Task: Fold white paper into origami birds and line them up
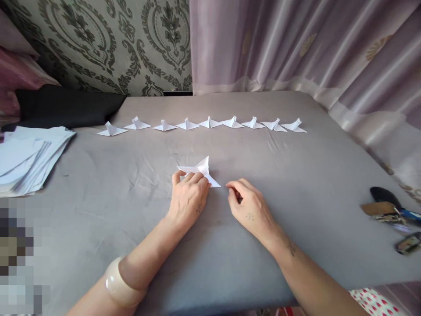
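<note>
A white folded-paper piece [203,167] with pointed corners lies on the grey cloth in front of me. My left hand [190,192] is closed over its near side, and the fingers hide that part of the paper. One point of the piece stands up, and another reaches out to the right, past my fingers. Just beyond that right point is my right hand [247,202], apart from the paper. Its fingers are curled in with the thumb close to the index finger, and nothing shows between them.
Several similar white folded-paper pieces [209,123] stand in a row across the grey-covered table [131,245]. A stack of white paper [29,158] is at the left, before a black cloth [72,107]. Keys with a brown tag [378,209] lie at the right edge.
</note>
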A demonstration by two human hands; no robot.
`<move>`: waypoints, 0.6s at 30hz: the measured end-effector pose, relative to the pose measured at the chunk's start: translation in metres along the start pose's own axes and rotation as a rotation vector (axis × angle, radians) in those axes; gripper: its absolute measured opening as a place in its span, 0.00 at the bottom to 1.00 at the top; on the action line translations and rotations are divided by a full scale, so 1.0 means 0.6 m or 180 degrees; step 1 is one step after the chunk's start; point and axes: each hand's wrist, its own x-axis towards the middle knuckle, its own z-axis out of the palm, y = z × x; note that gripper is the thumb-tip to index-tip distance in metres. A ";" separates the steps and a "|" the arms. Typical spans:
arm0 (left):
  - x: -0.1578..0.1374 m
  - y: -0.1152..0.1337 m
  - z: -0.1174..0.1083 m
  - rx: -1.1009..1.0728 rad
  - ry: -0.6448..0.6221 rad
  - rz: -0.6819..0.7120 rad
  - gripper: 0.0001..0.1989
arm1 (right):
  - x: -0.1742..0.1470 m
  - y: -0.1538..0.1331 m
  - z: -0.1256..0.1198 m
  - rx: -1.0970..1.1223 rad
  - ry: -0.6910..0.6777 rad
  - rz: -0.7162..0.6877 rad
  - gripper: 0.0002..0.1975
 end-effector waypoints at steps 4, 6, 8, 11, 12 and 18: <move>0.000 0.000 0.001 -0.0008 0.0004 -0.0007 0.14 | -0.013 -0.007 -0.002 -0.0449 -0.0230 -0.0494 0.21; 0.000 -0.001 0.002 -0.0003 -0.0026 -0.0021 0.14 | -0.016 -0.010 -0.001 -0.0739 -0.0342 -0.0678 0.22; 0.000 -0.001 0.001 -0.0011 -0.0049 -0.0010 0.14 | -0.016 -0.012 -0.001 -0.0936 -0.0411 -0.0769 0.22; 0.001 -0.002 0.001 -0.0029 -0.0032 0.0025 0.13 | -0.016 -0.013 -0.001 -0.1047 -0.0448 -0.0803 0.23; 0.001 -0.002 0.000 -0.0029 -0.0024 0.0033 0.13 | -0.016 -0.013 -0.001 -0.1066 -0.0452 -0.0804 0.24; 0.001 -0.002 0.000 0.0017 0.0010 0.0041 0.13 | -0.012 -0.016 -0.001 -0.1117 -0.0479 -0.0792 0.23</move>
